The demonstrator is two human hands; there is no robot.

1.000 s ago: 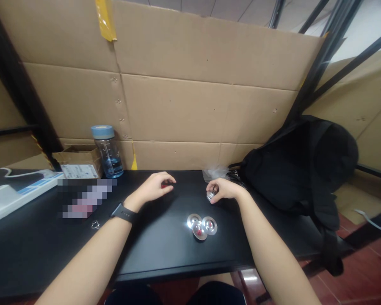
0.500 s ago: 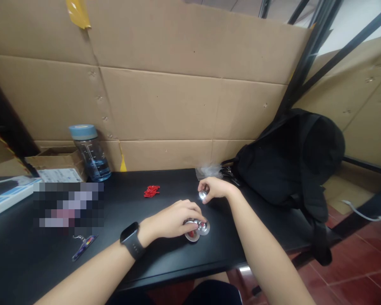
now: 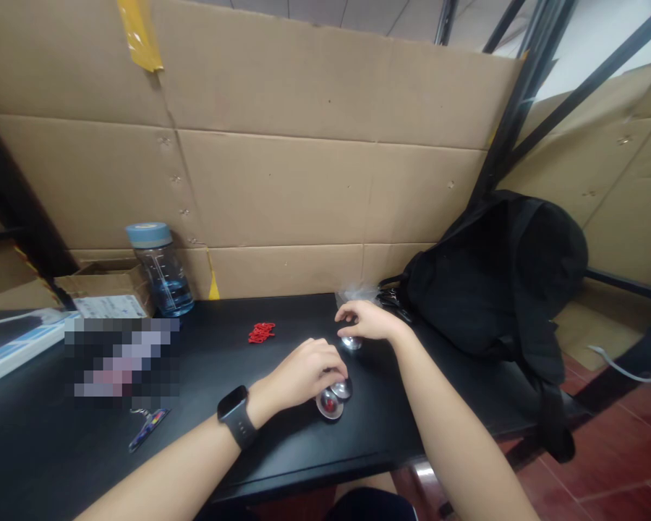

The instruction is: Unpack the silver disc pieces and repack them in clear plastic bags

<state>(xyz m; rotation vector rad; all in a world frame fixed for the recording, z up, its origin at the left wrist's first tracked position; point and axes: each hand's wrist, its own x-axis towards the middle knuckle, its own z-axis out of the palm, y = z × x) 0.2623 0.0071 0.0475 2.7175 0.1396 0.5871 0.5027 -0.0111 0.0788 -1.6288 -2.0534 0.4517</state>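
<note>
My left hand (image 3: 321,367), with a black watch on its wrist, is closed with thumb and fingers at the edge of a small shiny domed metal disc (image 3: 341,390). This disc overlaps a second domed metal disc (image 3: 330,407), which shows red at its middle. Further back, my right hand (image 3: 364,320) is open, fingers apart, over a third domed metal disc (image 3: 351,343) on the table. Its fingertips are just above or touching that disc; I cannot tell which. A small heap of red cords (image 3: 261,332) lies left of my hands.
The black table (image 3: 282,449) backs onto a cardboard wall. A water bottle (image 3: 166,271), cardboard box (image 3: 108,289) and blurred-out item (image 3: 122,358) stand left, with a small colourful tag (image 3: 149,428) nearer. A clear plastic bag (image 3: 358,292) and black backpack (image 3: 482,282) are right.
My right hand has let go of its disc, which now lies flat on the table, and its fingers have spread. My left hand has drawn back slightly, uncovering more of the near discs.
</note>
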